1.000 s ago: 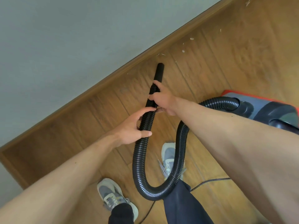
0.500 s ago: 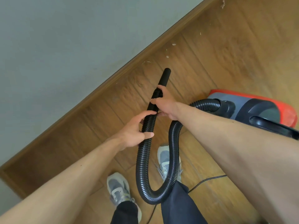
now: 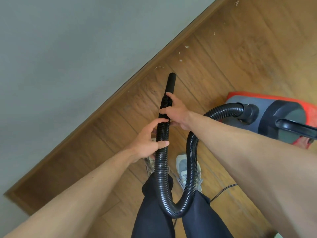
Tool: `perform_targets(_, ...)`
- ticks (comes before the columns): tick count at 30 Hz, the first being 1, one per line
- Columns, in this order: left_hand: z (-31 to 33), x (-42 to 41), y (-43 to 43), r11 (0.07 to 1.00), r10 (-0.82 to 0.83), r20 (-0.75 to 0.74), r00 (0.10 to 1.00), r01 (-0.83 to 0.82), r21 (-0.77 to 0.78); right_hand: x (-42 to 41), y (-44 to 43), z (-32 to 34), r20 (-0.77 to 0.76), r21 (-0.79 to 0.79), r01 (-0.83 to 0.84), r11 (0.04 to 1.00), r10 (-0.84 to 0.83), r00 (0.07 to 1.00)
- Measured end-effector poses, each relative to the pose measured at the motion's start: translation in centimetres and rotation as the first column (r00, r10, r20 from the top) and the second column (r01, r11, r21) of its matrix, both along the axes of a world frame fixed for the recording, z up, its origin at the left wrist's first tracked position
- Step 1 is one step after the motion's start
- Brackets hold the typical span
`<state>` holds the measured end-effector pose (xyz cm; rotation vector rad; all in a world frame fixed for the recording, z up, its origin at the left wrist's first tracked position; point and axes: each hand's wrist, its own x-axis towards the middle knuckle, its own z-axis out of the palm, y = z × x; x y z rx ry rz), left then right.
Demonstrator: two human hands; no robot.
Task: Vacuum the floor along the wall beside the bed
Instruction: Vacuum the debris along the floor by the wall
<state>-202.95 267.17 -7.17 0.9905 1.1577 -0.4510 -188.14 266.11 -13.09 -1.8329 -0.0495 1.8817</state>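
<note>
A: While left hand (image 3: pixel 145 146) and right hand (image 3: pixel 175 112) each wrap fingers (image 3: pixel 163 144) round the vacuum hose (image 3: pixel 161 169), nozzle (image 3: pixel 171 85) position?
B: Tip near the skirting board (image 3: pixel 130 86), pointing at the wooden floor (image 3: pixel 240 66); debris scraps (image 3: pixel 180 60) just beyond it

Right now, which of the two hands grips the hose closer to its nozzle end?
The right hand, right behind the smooth nozzle. The left hand grips the ribbed hose further back, nearer the person.

The left shoe (image 3: pixel 149 165) steps forward under the hose (image 3: pixel 162 170), and the vacuum (image 3: pixel 281 115) comes further into view on the right.
</note>
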Motion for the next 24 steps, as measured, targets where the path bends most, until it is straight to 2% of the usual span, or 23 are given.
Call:
perform_targets(17, 1.9, -6.9, -0.4, 0.980, 0.197, -0.096, 0.976, -0.198, -0.002, -8.6, 2.3, -0.2, -0.050, 0.071, -0.278, 0.958, 0.282, 0.958)
perform_targets(24, 2.2, -8.7, -0.6, 0.959, 0.278, -0.101, 0.955, -0.283, -0.037, -10.5, 2.6, -0.2, -0.074, 0.072, -0.315, 0.946, 0.320, 0.944)
